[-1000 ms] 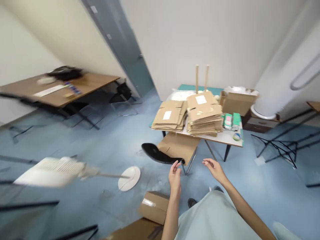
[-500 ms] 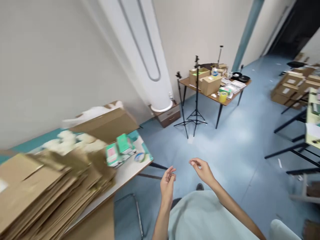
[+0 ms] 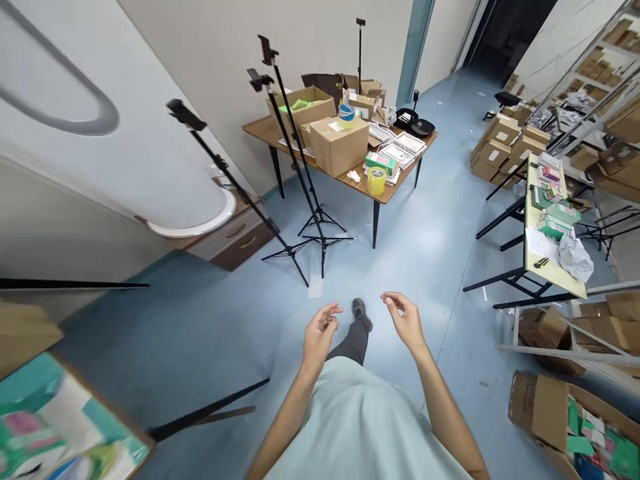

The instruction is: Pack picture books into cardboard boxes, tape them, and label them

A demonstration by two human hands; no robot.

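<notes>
My left hand (image 3: 321, 329) is held over the blue floor, its fingers loosely curved and apart, with nothing in it. To its right, my right hand (image 3: 404, 319) is also raised over the floor, fingers bent and apart from the thumb, holding nothing. The hands do not touch each other or any object. Between them, lower down, a dark shoe (image 3: 359, 309) shows on the floor. Beyond the hands stands a brown table (image 3: 260, 133) bearing a closed cardboard box (image 3: 345, 148), a roll of yellow tape (image 3: 377, 181) and a green-and-white box (image 3: 380, 162).
Black tripods (image 3: 300, 143) stand left of the brown table, beside a low drawer cabinet (image 3: 240, 240). A table corner (image 3: 143, 453) with green packets is at the lower left. On the right are a pale yellow table (image 3: 555, 272) and an open carton (image 3: 547, 413) of packets.
The view has moved forward and turned right. The brown table and tripods are nearer, and the cardboard stack at the left has mostly left the view. Both hands remain raised and unfilled.
</notes>
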